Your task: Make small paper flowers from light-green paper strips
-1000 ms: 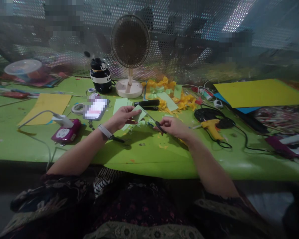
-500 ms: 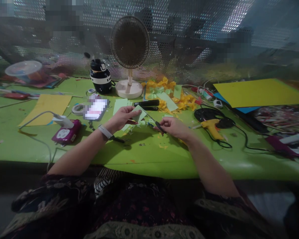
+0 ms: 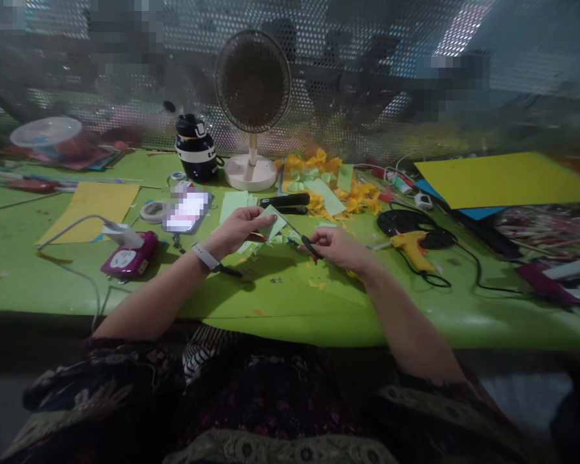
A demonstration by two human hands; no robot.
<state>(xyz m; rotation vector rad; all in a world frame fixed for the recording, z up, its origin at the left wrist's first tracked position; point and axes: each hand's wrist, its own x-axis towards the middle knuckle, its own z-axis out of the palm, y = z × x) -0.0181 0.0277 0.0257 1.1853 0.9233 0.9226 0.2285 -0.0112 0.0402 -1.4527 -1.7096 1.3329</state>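
Between thumb and fingers, my left hand (image 3: 244, 229) pinches a small piece of pale green paper (image 3: 276, 225). My right hand (image 3: 336, 245) is closed round the dark handles of a pair of scissors (image 3: 311, 247), whose blades point up and left to the paper's right edge. Whether the blades are parted I cannot tell. Pale green scraps lie on the table below the paper. Behind my hands lies a black stapler (image 3: 285, 202), and pale green sheets (image 3: 232, 205) rest left of it.
Yellow and green paper pieces (image 3: 326, 187) are heaped behind the stapler. A fan (image 3: 251, 171) and a dark bottle (image 3: 196, 151) stand at the back. On the left are a phone (image 3: 188, 212) and a purple power socket (image 3: 130, 258); right, a yellow glue gun (image 3: 413, 250) with its cable.
Both hands stay in almost the same place. The green paper has tilted very slightly against the scissors; nothing was let go or picked up.
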